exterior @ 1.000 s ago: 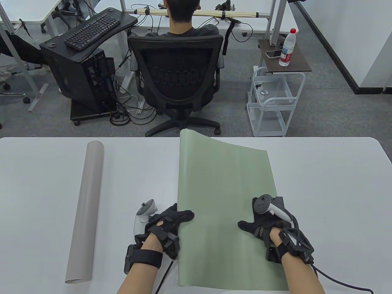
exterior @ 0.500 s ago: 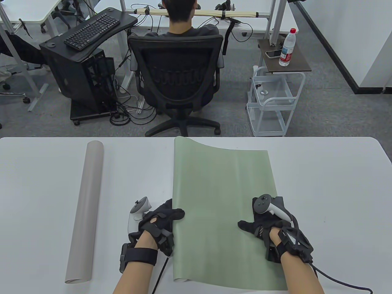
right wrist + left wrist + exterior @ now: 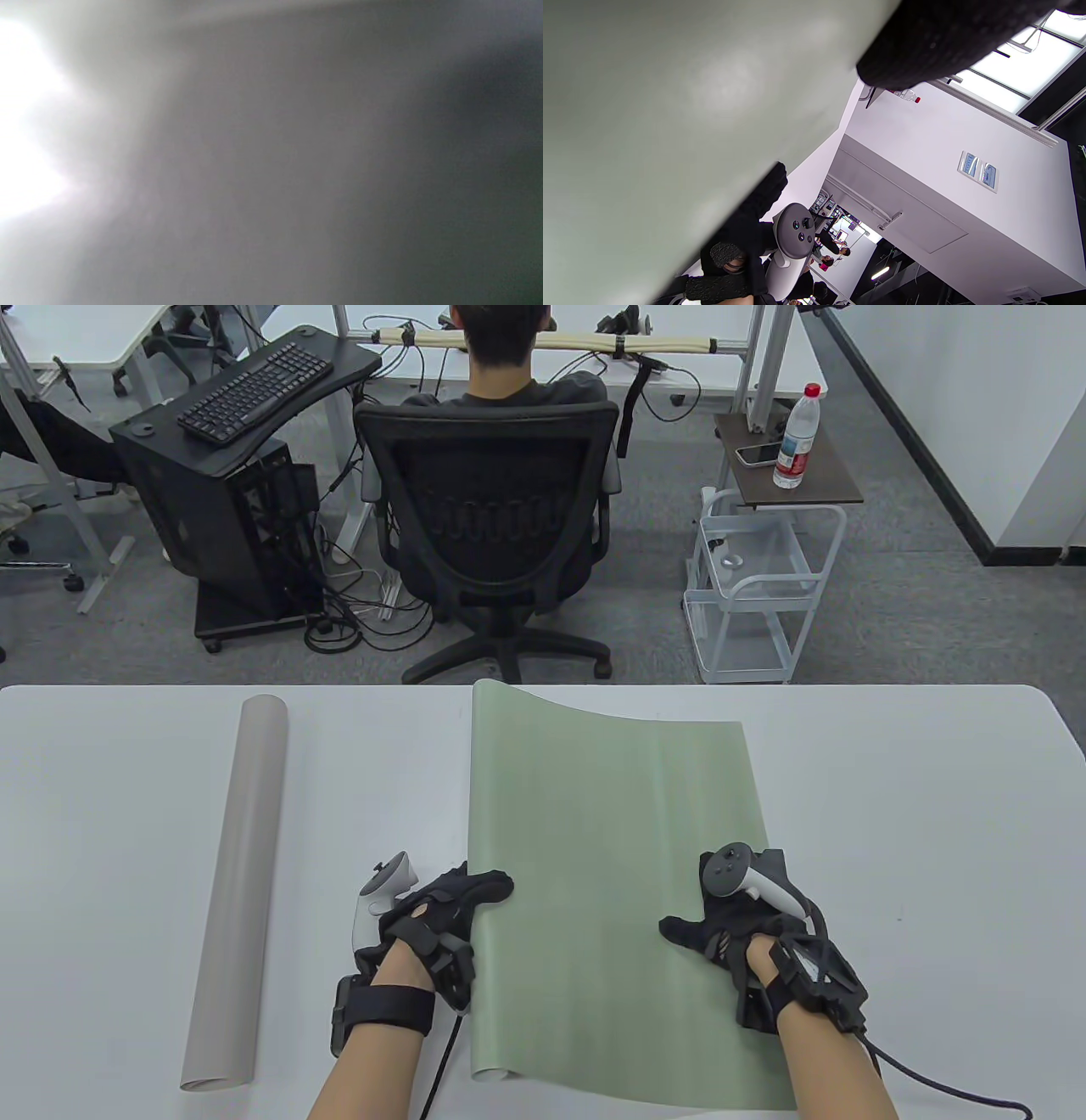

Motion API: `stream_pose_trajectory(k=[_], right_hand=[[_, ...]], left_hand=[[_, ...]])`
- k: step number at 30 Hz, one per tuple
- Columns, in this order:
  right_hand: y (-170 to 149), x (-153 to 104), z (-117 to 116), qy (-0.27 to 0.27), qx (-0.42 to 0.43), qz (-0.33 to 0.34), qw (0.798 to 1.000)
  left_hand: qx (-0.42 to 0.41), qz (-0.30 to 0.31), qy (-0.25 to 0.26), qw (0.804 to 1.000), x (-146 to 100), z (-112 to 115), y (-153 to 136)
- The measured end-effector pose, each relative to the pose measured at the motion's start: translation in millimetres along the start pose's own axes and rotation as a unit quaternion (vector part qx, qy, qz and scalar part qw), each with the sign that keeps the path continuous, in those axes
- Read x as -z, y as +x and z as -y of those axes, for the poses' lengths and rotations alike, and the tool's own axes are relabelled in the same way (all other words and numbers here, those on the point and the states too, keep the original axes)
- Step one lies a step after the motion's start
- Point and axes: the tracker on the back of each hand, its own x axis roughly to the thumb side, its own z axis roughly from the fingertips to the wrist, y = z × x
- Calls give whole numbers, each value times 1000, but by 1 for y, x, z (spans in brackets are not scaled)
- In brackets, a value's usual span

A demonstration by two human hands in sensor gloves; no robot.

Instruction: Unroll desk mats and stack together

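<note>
The thin, springy sage-green desk mat (image 3: 611, 891), right of the rolled beige mat (image 3: 237, 891), will likely curl back, so the left hand (image 3: 441, 920) grips its curling edge while the right hand (image 3: 747, 933) lies flat on it, fingers seemingly together.

Table view overhead, left wrist view tilted against green mat (image 3: 611, 899), right wrist view blurred

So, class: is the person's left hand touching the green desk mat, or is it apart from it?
Touching. In the table view the left hand has its fingers lying over the left edge of the green mat, with no gap.
</note>
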Motion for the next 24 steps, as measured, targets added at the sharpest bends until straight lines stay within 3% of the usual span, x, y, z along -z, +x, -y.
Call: stream_pose_trajectory(k=[8,13,24], right_hand=[[0,0,0,2,3,2,1000],[0,1,0,2,4,4,1000],[0,1,-1,-2,5,7,1000]], left_hand=[[37,6,33,999,-11,-10,5],[94,-35,84,991,-17,-20,10],[90,-61,111,988,-24,-33,18]])
